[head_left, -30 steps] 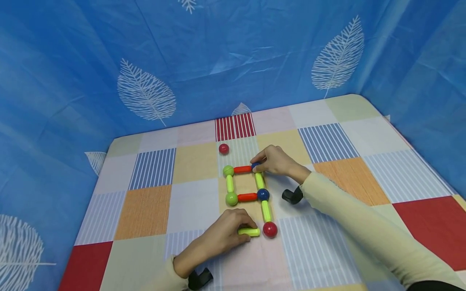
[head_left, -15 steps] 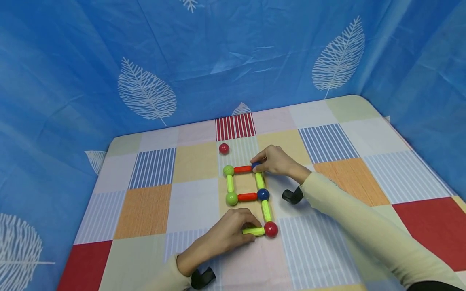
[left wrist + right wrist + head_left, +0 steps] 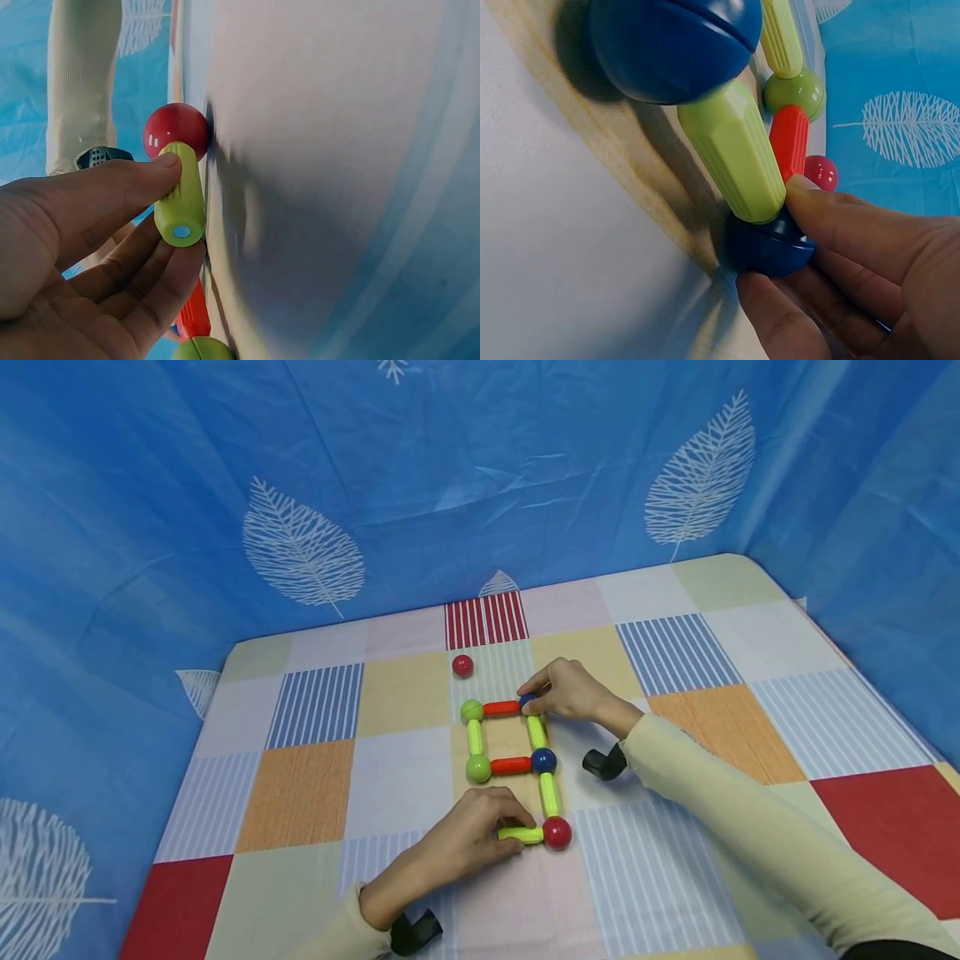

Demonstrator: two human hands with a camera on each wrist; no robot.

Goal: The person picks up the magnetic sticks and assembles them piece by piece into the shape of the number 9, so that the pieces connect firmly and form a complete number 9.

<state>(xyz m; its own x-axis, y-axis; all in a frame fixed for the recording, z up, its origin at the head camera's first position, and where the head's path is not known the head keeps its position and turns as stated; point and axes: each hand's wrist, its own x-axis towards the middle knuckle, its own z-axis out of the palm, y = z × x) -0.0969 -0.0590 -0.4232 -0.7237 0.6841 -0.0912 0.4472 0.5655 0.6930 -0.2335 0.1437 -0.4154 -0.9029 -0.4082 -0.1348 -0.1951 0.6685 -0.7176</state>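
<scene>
My left hand [image 3: 468, 835] pinches a yellow-green rod [image 3: 180, 199] between thumb and fingers. The rod's far end touches a red ball [image 3: 557, 832] at the near corner of a ball-and-rod frame. My right hand [image 3: 573, 692] grips the far blue ball [image 3: 769, 244] with its thumb and fingers. Another blue ball [image 3: 543, 761], two green balls, one of them the nearer green ball [image 3: 478, 768], and red rods such as the nearer red rod [image 3: 512, 766] form a square with yellow-green rods. One more yellow-green rod [image 3: 550, 795] joins the nearer blue ball to the red ball.
A loose red ball [image 3: 462, 666] lies beyond the square. Everything rests on a table with a patchwork cloth [image 3: 405, 777]. Behind the table hangs a blue curtain [image 3: 465, 485] with white leaf prints.
My left hand has moved slightly right, bringing the yellow-green rod from a small gap into contact with the near red ball. My right hand has stayed on the far blue ball.
</scene>
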